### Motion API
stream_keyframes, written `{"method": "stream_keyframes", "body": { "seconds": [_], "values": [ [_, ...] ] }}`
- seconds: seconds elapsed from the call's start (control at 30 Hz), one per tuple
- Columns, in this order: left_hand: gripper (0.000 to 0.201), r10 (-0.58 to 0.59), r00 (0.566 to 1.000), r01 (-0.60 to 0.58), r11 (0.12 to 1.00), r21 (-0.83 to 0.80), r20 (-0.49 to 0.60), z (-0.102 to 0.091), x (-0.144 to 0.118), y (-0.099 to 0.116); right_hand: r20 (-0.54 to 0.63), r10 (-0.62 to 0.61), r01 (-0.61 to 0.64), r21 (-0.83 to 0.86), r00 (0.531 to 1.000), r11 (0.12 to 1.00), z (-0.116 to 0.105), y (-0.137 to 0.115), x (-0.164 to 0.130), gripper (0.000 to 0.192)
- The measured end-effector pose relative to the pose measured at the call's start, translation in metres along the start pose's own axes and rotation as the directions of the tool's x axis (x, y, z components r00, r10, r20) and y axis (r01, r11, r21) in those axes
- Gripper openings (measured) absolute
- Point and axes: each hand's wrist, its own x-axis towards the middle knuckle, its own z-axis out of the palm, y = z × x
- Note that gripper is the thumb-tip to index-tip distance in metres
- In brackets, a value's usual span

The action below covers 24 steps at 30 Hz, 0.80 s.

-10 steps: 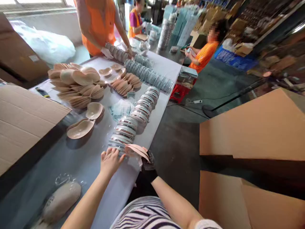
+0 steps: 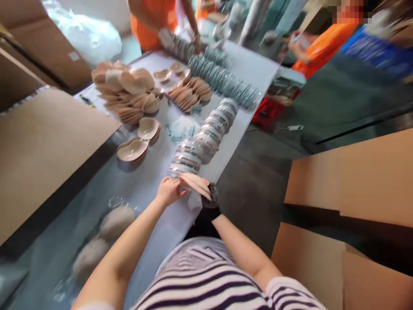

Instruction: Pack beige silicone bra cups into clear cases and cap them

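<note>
My right hand (image 2: pixel 210 196), in a dark dotted glove, grips a pair of beige moulded bra cups (image 2: pixel 195 184) by their right end at the table's edge. My bare left hand (image 2: pixel 169 190) is just left of these cups, at the near end of a row of clear plastic cases (image 2: pixel 185 159). Its fingers are bent and its thumb sticks out apart; I cannot make out anything in it. Another joined pair of bra cups (image 2: pixel 132 150) lies on the white table (image 2: pixel 158 245), up and left of my hands. Wrapped beige cups (image 2: pixel 118 221) in clear plastic lie near my left forearm.
Stacks of beige cups (image 2: pixel 129 92) cover the table's far left. More clear cases (image 2: pixel 226 82) line the far side, where a person in orange (image 2: pixel 151 21) works. Large cardboard boxes stand left (image 2: pixel 54 150) and right (image 2: pixel 355 172). Another person in orange (image 2: pixel 322 47) sits beyond.
The view has shifted, so the table and my hands appear higher and further right. My left hand's fingers are more bent. The right hand keeps its hold on the cups.
</note>
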Motion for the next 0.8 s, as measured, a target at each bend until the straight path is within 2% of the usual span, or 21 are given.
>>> {"method": "stream_keyframes", "body": {
  "seconds": [0.13, 0.23, 0.33, 0.4, 0.53, 0.67, 0.73, 0.8],
  "values": [
    [0.032, 0.100, 0.995, -0.097, 0.992, -0.080, 0.028, 0.006, 0.004, -0.016, -0.024, -0.125, 0.122, -0.099, 0.992, 0.988, 0.001, -0.004, 0.002, 0.040],
    [0.023, 0.087, 0.996, -0.088, 0.991, -0.105, -0.013, 0.017, 0.002, -0.025, 0.108, -0.180, 0.201, -0.239, 0.978, 0.950, -0.005, -0.004, -0.002, 0.040],
    [0.012, 0.072, 0.995, -0.077, 0.993, -0.087, -0.062, 0.029, -0.003, -0.029, 0.292, -0.174, 0.273, -0.343, 0.940, 0.899, -0.014, -0.004, -0.011, 0.038],
    [0.011, 0.092, 0.991, -0.099, 0.992, -0.072, -0.100, 0.037, -0.006, -0.029, 0.349, -0.159, 0.293, -0.376, 0.924, 0.879, -0.018, -0.003, -0.017, 0.039],
    [0.015, 0.120, 0.972, -0.139, 0.987, -0.081, -0.201, 0.051, -0.012, -0.029, 0.336, -0.134, 0.274, -0.415, 0.932, 0.867, -0.018, -0.002, -0.022, 0.044],
    [0.019, 0.098, 0.948, -0.142, 0.982, -0.125, -0.304, 0.060, -0.018, -0.028, 0.316, -0.133, 0.260, -0.403, 0.939, 0.878, -0.016, -0.007, -0.017, 0.044],
    [0.020, 0.064, 0.934, -0.121, 0.982, -0.145, -0.351, 0.062, -0.022, -0.026, 0.307, -0.134, 0.255, -0.398, 0.942, 0.881, -0.016, -0.010, -0.014, 0.043],
    [0.025, -0.011, 0.924, -0.052, 0.987, -0.154, -0.382, 0.064, -0.025, -0.020, 0.283, -0.141, 0.250, -0.398, 0.949, 0.883, -0.016, -0.012, -0.011, 0.041]
  ]
}}
